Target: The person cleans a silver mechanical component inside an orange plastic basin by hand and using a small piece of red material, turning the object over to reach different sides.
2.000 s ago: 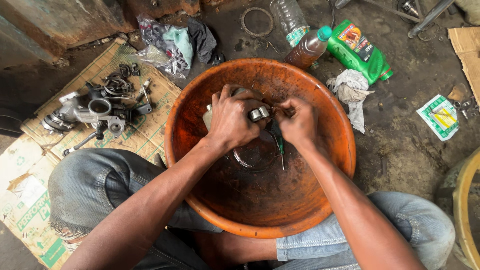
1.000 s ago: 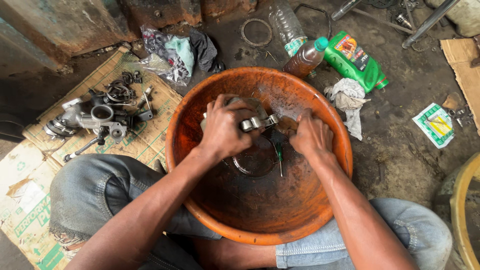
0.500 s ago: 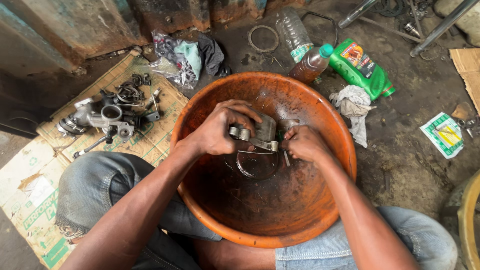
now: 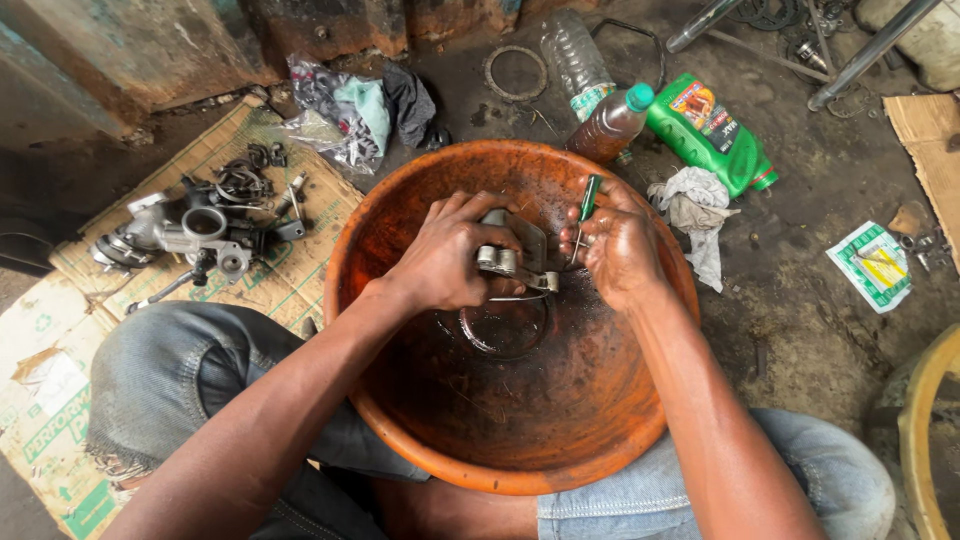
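The floor (image 4: pixel 800 330) is dark, stained concrete. On it at the left edge lies flattened cardboard (image 4: pixel 60 360) carrying grey metal engine parts (image 4: pixel 185 235). Toward the far edge lie a crumpled plastic bag with rags (image 4: pixel 345 115), a metal ring (image 4: pixel 515 72), a clear bottle (image 4: pixel 575 55), a brown-filled bottle (image 4: pixel 610 125) and a green bottle (image 4: pixel 710 130) on its side. A white rag (image 4: pixel 695 215) lies just beside the orange basin (image 4: pixel 400 200); a green-and-white packet (image 4: pixel 875 265) lies nearer the right edge.
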